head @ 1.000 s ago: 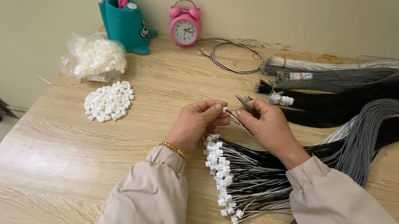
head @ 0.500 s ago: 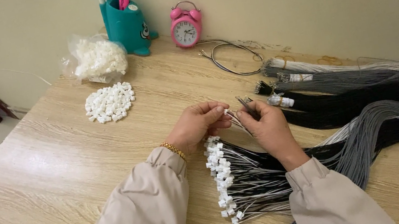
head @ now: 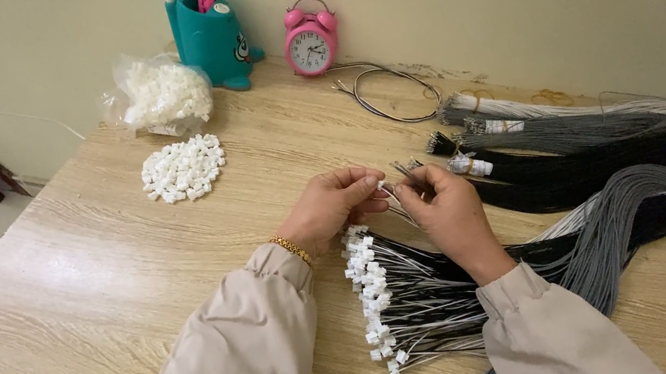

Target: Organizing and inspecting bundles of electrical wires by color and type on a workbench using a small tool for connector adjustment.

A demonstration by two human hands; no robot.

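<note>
Connector pile (head: 184,169), clock (head: 309,40) lie beyond both hands (head: 390,204)

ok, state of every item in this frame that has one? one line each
left hand: pinching a small white connector
right hand: pinching thin wires beside that connector
finished leads: fanned flat, white connectors fitted
loose connector pile: heaped on the table
plastic bag: open, full of white connectors
wire bundles: tied, lying flat
alarm clock: upright
pen holder: upright, marker inside
</note>
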